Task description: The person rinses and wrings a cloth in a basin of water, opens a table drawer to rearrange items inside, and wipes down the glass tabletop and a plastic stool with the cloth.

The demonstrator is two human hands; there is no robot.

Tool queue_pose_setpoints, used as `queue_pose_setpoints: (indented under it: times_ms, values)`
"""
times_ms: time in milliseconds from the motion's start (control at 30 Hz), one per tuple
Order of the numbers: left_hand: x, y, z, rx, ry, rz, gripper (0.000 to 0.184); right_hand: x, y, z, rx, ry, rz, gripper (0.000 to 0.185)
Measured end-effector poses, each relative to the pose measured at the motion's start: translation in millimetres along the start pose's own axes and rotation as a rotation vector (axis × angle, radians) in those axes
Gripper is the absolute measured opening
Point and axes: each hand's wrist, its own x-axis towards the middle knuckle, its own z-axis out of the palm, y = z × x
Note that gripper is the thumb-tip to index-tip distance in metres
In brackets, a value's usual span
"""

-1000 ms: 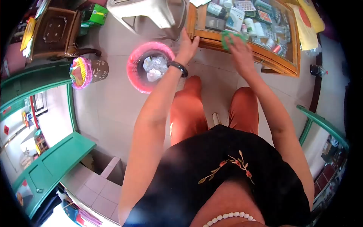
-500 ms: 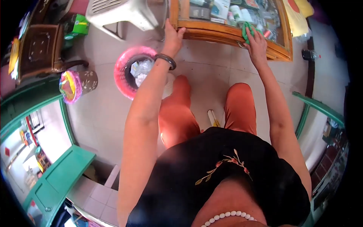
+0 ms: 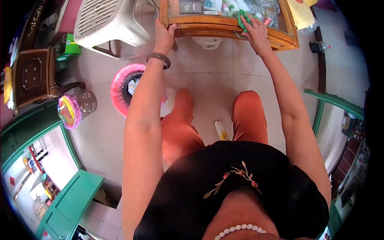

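Observation:
A wooden cabinet (image 3: 208, 20) with a glass top stands at the top of the view, with bottles and boxes showing through the glass. At its near left corner, my left hand (image 3: 165, 38) is closed around the wooden edge, with the thumb on the front. My right hand (image 3: 257, 37) holds a bunched green cloth (image 3: 242, 20) against the front edge of the top, fingers bent over it. Just below the cloth, a metal handle (image 3: 240, 36) sits on the cabinet front.
A white plastic stool (image 3: 124, 28) stands left of the cabinet. A pink-rimmed bin (image 3: 119, 90) is partly behind my left forearm, and a patterned bin (image 3: 86, 103) stands farther left. A white plastic bag (image 3: 208, 42) shows under the cabinet. A dark bottle (image 3: 318, 47) lies to the right.
The view has shifted, so the cabinet and both hands appear farther up and left. The plastic bag under the cabinet now shows. Both hands keep about the same places on the cabinet.

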Motion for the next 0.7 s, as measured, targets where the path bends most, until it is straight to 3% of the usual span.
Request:
queue_pose_setpoints:
  times_ms: [300,433,467,567,600,633,700]
  values:
    - [0.9,12.9,1.1,0.028,-0.017,-0.069,0.054,3.7,5.4,1.2,-0.053,-0.038,-0.001,0.067]
    - [-10.0,45.3,5.4,0.329,0.013,-0.389,0.075,6.3,5.6,2.5,-0.039,-0.129,0.064,0.071]
    - [-17.1,55.0,0.9,0.314,-0.068,-0.399,0.085,6.7,5.8,2.5,-0.033,-0.151,0.081,0.073]
    - [-33.6,41.1,-3.2,0.125,-0.04,-0.002,0.085,17.1,-3.7,-6.8,-0.055,-0.313,0.186,0.075]
    - [-41.9,26.9,0.5,0.053,0.044,0.108,0.068,14.4,1.2,3.0,-0.109,-0.294,0.179,0.071]
    - [-53.9,46.7,-14.0,0.099,-0.013,0.075,0.072,15.2,-7.6,-12.8,-0.101,-0.397,0.213,0.065]
    - [-78.5,81.9,-31.0,0.02,-0.084,-0.085,0.081,-7.6,-7.7,-4.2,-0.101,-0.224,0.172,0.061]
